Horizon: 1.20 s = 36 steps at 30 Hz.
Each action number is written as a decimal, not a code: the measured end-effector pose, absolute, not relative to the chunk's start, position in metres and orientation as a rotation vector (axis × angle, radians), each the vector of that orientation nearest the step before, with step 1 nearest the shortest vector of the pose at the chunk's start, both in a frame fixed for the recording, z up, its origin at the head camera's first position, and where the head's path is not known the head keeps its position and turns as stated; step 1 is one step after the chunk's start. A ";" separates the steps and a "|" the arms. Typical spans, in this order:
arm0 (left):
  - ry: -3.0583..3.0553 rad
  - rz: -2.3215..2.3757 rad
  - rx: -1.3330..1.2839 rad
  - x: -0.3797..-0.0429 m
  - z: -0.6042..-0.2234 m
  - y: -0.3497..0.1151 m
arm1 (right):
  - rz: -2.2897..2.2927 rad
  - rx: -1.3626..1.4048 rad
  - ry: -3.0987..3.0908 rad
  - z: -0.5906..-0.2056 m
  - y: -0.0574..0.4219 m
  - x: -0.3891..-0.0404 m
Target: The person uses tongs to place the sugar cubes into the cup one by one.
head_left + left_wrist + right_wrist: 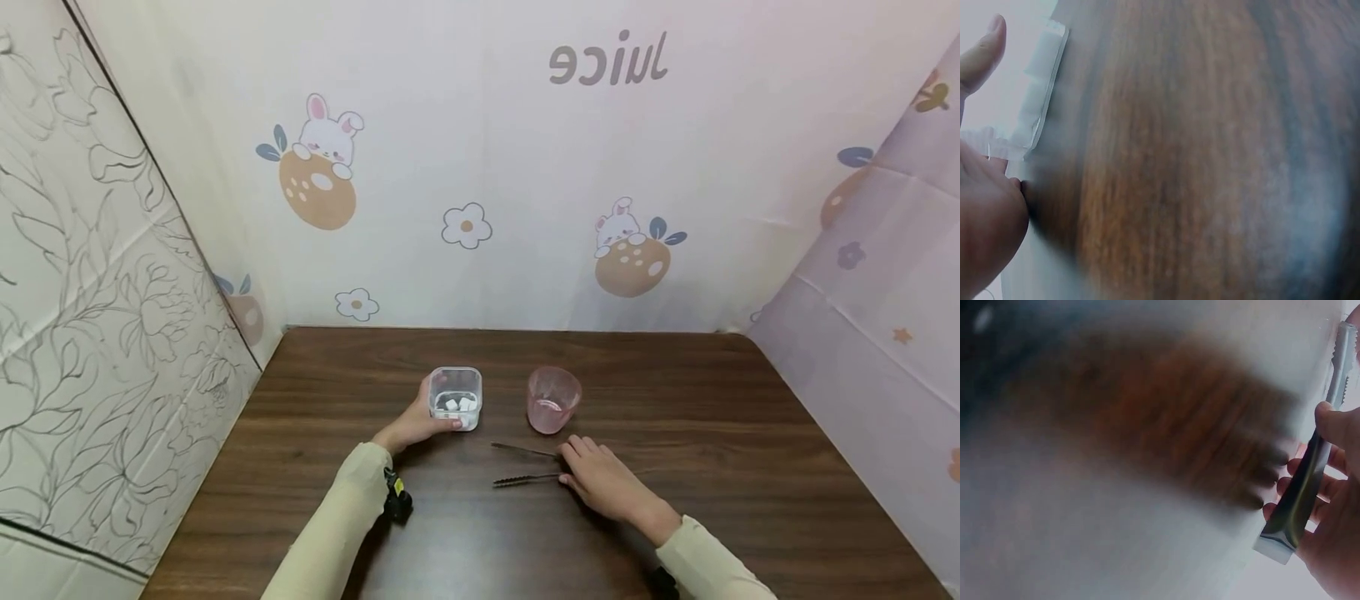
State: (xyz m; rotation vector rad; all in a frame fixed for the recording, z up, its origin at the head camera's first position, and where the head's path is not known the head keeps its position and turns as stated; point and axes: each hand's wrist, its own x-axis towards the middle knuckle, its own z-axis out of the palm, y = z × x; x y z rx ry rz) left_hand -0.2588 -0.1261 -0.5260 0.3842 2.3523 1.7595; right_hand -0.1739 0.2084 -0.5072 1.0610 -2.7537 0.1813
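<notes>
My left hand (414, 425) grips a small clear square container (455, 380), thumb across its near side and fingers behind it. Several white cubes (465, 405) lie inside. In the left wrist view, only part of the container (1044, 69) appears, washed out by glare. A pair of metal tongs (527, 480) is held in my right hand (606, 485), low over the table, its two arms spread and pointing left. In the right wrist view, the thumb lies along the tongs (1300, 494) and the fingers curl beneath. A translucent pink cup (553, 398) stands just beyond the right hand.
The brown wood-grain table (645, 383) reaches back to a wall covering (480, 150) printed with rabbits and flowers. A panel with line-drawn flowers (120, 292) borders the left side. Each wrist bears a black device, plainest on the left wrist (397, 498).
</notes>
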 end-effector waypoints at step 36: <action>2.269 1.847 0.394 -0.258 -0.531 -0.126 | 0.185 1.084 -2.579 -0.407 0.203 -0.181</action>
